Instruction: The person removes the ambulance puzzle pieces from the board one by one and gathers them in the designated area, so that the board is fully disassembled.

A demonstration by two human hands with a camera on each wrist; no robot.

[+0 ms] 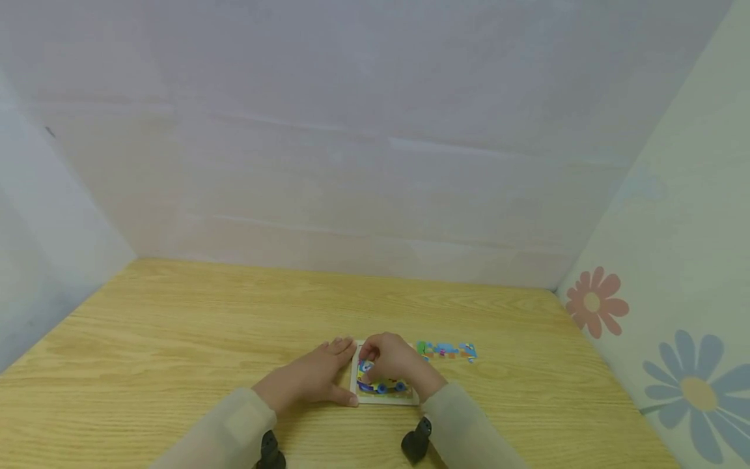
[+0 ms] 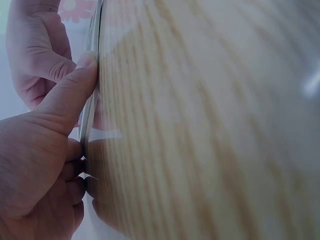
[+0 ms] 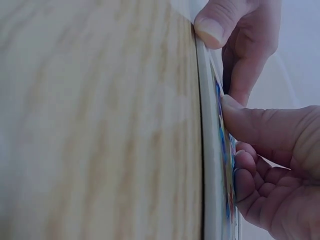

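Note:
A jigsaw puzzle in a pale frame [image 1: 387, 400] lies flat on the table, its picture showing blue wheels and a yellow body. My left hand [image 1: 319, 374] steadies the frame's left side, the thumb at the near left corner and the fingers spread toward the far one. Over the picture, my right hand [image 1: 389, 358] is bent, with thumb [image 3: 240, 120] and curled fingertips [image 3: 245, 172] down on a puzzle piece [image 1: 367, 367] at the left part. The right hand covers much of the picture.
Several loose, colourful puzzle pieces [image 1: 446, 350] lie right of the frame on the wooden table [image 1: 205, 312]. A pale wall [image 1: 351, 195] stands behind the table, and a flower-patterned wall [image 1: 668, 293] rises on the right. Dark devices [image 1: 416, 441] sit at both wrists.

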